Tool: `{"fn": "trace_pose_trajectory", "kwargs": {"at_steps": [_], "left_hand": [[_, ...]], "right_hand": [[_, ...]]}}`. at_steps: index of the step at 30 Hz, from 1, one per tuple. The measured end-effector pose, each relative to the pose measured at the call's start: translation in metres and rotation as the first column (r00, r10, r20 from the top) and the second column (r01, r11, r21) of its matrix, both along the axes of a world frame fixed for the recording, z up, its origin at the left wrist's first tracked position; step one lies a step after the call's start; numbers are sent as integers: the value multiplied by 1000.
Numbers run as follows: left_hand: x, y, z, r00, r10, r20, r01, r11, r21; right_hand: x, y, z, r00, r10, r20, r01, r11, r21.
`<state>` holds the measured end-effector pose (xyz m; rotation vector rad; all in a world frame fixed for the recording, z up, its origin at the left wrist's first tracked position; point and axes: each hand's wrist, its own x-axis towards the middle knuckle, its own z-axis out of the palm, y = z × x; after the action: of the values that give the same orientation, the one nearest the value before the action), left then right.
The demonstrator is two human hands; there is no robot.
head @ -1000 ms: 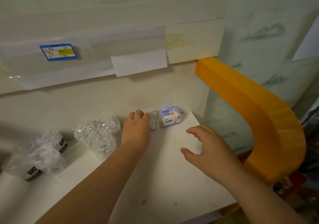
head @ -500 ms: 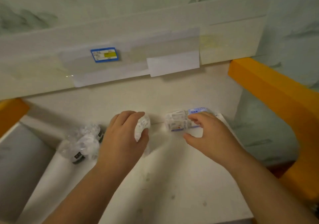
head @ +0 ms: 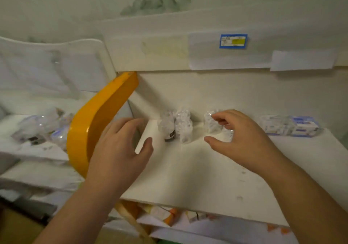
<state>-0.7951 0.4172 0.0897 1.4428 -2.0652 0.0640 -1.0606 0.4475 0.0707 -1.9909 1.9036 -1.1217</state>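
Head view. Asker: Where are the hands?

Describer: Both are over a white shelf (head: 207,168). The left hand (head: 120,149) hovers at the shelf's left edge, just beside an orange divider (head: 98,123). Its fingers are relaxed and spread, and it holds nothing.

Asker: And the right?

Describer: The right hand (head: 239,136) is half open. Its fingers curve over a clear-wrapped packet (head: 211,124) and its thumb is held apart below. I cannot tell whether it grips the packet. The packet stands at the back of the shelf by the wall. Two more wrapped packets (head: 177,127) stand between the hands, and small boxes (head: 290,126) sit further right.
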Motion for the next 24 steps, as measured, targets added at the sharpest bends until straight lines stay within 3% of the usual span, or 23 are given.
{"fn": "trace_pose_trajectory", "kwargs": {"at_steps": [5,14,24], "left_hand": [[99,13,5,996,41,-81,-48,995,-83],[274,19,-17,979,173,-106,-169,985,41],[373,-30,-29,956,245,-161,-235,969,81]], "right_hand": [[105,1,10,998,58,-2,-58,998,-12],[276,8,25,979,206,-8,-206,978,-31],[391,-70,6,954,294,-56,-290,955,71]]}}
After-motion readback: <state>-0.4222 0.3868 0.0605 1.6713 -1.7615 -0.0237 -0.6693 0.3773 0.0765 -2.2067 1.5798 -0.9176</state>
